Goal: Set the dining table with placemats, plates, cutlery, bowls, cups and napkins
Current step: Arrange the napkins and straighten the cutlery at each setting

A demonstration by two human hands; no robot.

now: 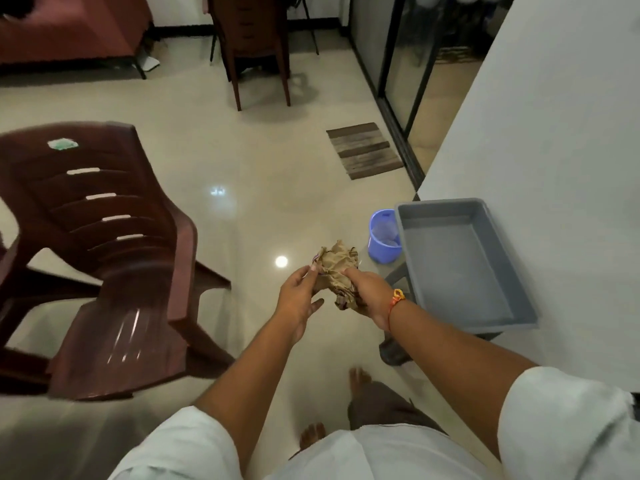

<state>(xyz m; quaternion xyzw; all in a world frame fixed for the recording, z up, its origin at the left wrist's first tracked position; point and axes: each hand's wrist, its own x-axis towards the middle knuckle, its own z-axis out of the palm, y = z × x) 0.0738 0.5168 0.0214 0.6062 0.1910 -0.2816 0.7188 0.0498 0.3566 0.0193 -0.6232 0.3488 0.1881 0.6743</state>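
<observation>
There we were over the floor, both hands on the crumpled brown cloth [337,268]: our right hand [367,296] curled round its near side, our left hand [299,299] pinching its left edge, lower fingers loose. The grey tray [450,271] sat just right, with a blue mug [382,239] beside its far-left corner.

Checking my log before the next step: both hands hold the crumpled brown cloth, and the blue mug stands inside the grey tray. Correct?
Not quite. The blue mug stands outside the grey tray, on the floor by its left edge, as the head view shows. The left hand and right hand do both hold the crumpled brown cloth.
</observation>
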